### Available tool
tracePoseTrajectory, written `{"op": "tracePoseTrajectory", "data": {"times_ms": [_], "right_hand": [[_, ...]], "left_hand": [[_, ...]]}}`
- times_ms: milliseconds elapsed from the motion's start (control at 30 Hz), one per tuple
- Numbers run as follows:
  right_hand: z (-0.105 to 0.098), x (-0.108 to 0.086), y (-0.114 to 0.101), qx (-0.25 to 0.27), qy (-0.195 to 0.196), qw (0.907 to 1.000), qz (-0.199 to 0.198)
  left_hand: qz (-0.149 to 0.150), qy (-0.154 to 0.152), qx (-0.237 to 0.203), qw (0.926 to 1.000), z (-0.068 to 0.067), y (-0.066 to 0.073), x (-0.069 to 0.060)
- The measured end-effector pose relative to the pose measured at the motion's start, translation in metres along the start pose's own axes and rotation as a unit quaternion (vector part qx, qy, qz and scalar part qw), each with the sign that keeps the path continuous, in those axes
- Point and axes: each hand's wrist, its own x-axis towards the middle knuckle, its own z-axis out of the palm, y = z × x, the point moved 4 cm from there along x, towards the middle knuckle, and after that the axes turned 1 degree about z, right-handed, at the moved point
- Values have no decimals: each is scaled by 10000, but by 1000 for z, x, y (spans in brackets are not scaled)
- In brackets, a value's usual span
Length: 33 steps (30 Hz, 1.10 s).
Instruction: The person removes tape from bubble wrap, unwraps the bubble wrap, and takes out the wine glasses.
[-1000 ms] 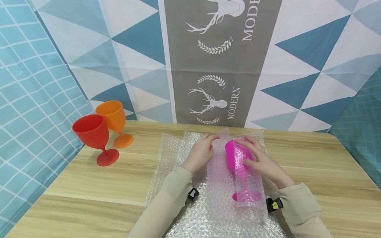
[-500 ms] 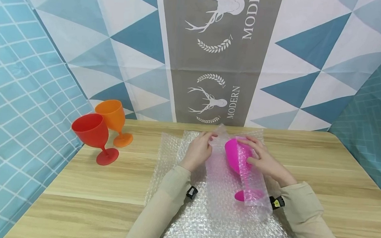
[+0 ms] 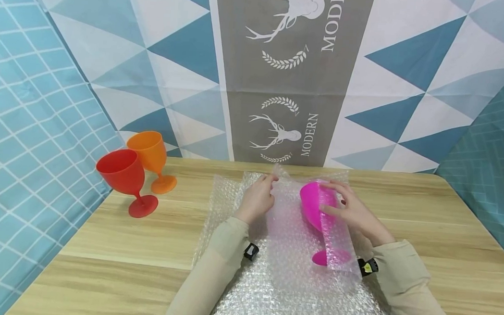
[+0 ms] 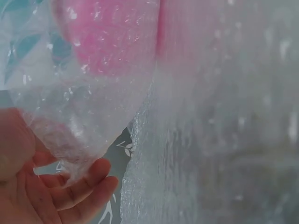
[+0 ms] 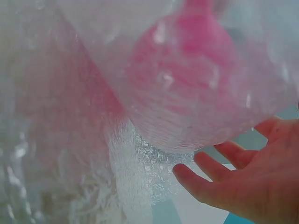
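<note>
A magenta goblet (image 3: 311,202) lies tilted on clear bubble wrap (image 3: 291,261), its bowl toward the back. One flap covers the right part of its bowl, stem and foot. My left hand (image 3: 255,198) pinches the far left corner of the wrap; in the left wrist view, the fingers (image 4: 79,189) bend round that corner. My right hand (image 3: 354,212) holds the goblet's bowl through the flap, thumb in front and fingers behind. In the right wrist view, the hand's fingers (image 5: 210,168) lie by the wrap's edge, and the pink bowl shows blurred through it.
More bubble wrap (image 3: 277,313) is layered underneath, reaching the near edge of the wooden table (image 3: 119,274). A red goblet (image 3: 123,173) and an orange goblet (image 3: 150,153) stand upright at the back left. A patterned backdrop (image 3: 282,82) rises behind the table.
My left hand has moved left, drawing the wrap's corner with it. My right thumb and fingers have settled round the bowl. The goblet has shifted slightly right, with more of its foot uncovered.
</note>
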Motion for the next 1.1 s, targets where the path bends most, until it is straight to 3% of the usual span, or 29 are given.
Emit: {"op": "tracePoseTrajectory", "data": {"times_ms": [367,1100], "right_hand": [[-6,-1,4,209,131,9997,-30],[-18,-5,13,-150,406,9973,595]], "left_hand": [[-230,-349,272,9988,4,-8,-1],[-571,-772,316,9949,10,-19,-2]]}}
